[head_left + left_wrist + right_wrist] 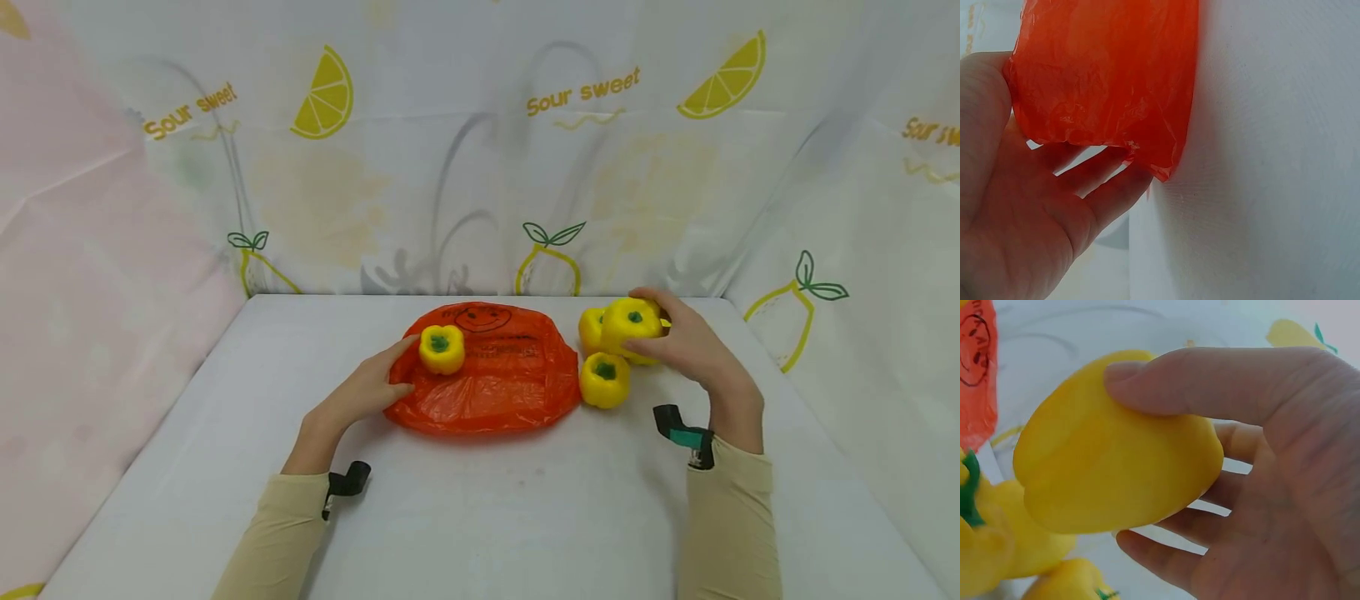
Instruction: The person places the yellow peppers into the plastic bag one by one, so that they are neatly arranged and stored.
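Head view shows us our left hand (360, 385) at the left end of a red plastic bag (491, 392), which rests on the white table (495, 517); its thumb and fingers grip that end from opposite sides. We see a small yellow bell pepper (442, 349) on the bag's left part, stem facing us, just beside the index fingertip. Past the bag's right end we have a near yellow bell pepper (604, 381) and a farther yellow bell pepper (591, 329). Partly over the farther one, our right hand (693, 346) clasps a large yellow bell pepper (632, 325) between thumb and fingers. We cannot tell how many peppers hide behind it.
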Action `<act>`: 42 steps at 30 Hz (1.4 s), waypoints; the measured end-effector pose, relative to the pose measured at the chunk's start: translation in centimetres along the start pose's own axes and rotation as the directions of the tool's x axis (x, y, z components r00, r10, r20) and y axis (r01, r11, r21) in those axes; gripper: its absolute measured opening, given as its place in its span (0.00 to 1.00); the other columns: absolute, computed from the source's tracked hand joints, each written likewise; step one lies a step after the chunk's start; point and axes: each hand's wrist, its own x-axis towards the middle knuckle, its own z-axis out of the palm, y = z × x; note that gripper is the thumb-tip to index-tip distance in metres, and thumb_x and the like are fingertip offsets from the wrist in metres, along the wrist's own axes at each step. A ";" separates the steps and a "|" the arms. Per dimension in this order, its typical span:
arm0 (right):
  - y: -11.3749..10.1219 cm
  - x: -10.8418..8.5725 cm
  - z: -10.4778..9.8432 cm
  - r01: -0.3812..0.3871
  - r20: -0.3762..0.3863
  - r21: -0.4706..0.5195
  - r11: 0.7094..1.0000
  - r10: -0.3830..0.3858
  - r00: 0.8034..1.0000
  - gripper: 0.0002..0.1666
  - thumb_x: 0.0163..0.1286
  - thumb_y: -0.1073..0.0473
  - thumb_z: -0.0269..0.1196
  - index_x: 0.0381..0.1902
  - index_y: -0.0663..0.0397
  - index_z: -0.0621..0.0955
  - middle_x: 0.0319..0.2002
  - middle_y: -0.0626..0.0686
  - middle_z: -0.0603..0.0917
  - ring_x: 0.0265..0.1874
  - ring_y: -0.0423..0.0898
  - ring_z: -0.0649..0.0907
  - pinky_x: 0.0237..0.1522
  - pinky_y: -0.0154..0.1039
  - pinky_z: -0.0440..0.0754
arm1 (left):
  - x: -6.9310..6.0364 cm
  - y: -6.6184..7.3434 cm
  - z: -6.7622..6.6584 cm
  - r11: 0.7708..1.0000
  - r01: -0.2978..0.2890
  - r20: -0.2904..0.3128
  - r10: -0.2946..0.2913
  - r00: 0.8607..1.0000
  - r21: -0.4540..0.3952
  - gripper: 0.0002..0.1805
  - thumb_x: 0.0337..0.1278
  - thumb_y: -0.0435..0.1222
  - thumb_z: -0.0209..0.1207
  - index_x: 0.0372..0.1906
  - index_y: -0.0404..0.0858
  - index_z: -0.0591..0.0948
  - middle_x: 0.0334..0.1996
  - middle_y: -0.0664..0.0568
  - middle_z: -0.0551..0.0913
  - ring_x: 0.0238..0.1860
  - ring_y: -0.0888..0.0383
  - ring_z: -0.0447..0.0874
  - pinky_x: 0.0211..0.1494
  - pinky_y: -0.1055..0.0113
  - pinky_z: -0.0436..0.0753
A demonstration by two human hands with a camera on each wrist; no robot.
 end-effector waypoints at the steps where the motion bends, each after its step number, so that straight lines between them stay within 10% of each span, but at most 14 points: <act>1: -0.2 0.2 0.3 0.010 0.002 0.005 1.000 -0.010 1.000 0.44 0.64 0.47 0.67 0.74 0.46 0.62 0.67 0.61 0.69 0.59 0.59 0.71 0.62 0.56 0.73 | 0.0 0.0 0.0 1.000 0.001 0.000 -0.001 1.000 0.001 0.42 0.63 0.36 0.57 0.79 0.53 0.54 0.78 0.47 0.58 0.79 0.42 0.54 0.76 0.38 0.61; 22: -2.8 4.5 8.2 0.086 0.104 0.061 0.994 -0.093 0.990 0.43 0.60 0.43 0.69 0.71 0.34 0.65 0.69 0.49 0.69 0.60 0.53 0.73 0.66 0.57 0.74 | 0.2 -0.2 -0.2 1.000 -0.013 -0.013 0.013 1.000 0.017 0.41 0.63 0.36 0.57 0.79 0.51 0.54 0.78 0.47 0.58 0.79 0.42 0.54 0.77 0.39 0.59; 42: -5.0 7.8 16.5 0.216 0.082 0.102 0.971 -0.224 0.971 0.42 0.60 0.45 0.71 0.70 0.43 0.67 0.66 0.47 0.72 0.60 0.48 0.73 0.66 0.50 0.76 | 0.0 -0.2 -0.2 1.000 0.005 -0.009 -0.005 1.000 0.009 0.42 0.63 0.38 0.58 0.79 0.52 0.54 0.78 0.47 0.58 0.78 0.42 0.54 0.76 0.39 0.61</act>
